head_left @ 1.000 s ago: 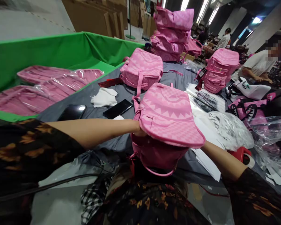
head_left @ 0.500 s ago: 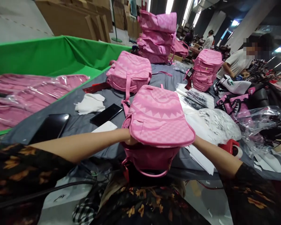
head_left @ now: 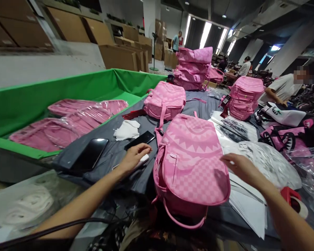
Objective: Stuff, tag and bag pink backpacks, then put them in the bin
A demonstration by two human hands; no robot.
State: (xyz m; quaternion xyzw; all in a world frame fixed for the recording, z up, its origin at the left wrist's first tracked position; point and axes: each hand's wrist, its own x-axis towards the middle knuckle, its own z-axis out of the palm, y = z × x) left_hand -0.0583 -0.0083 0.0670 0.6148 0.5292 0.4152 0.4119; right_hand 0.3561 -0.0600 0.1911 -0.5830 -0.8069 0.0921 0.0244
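The pink backpack [head_left: 192, 160] sits on the grey cloth [head_left: 201, 109] between the two hands; its flap [head_left: 196, 181] hides whatever is inside; the left hand [head_left: 133, 158] is loosely curled by a partly covered white object [head_left: 143, 159], and I cannot tell if it grips it; the right hand [head_left: 243, 169] has bent fingers at the flap's edge, pinch or touch unclear; the green bin [head_left: 75, 85], cut off at left, holds plastic-wrapped pink bags [head_left: 86, 120]; a clear plastic bag [head_left: 307, 170] is cut off at right.
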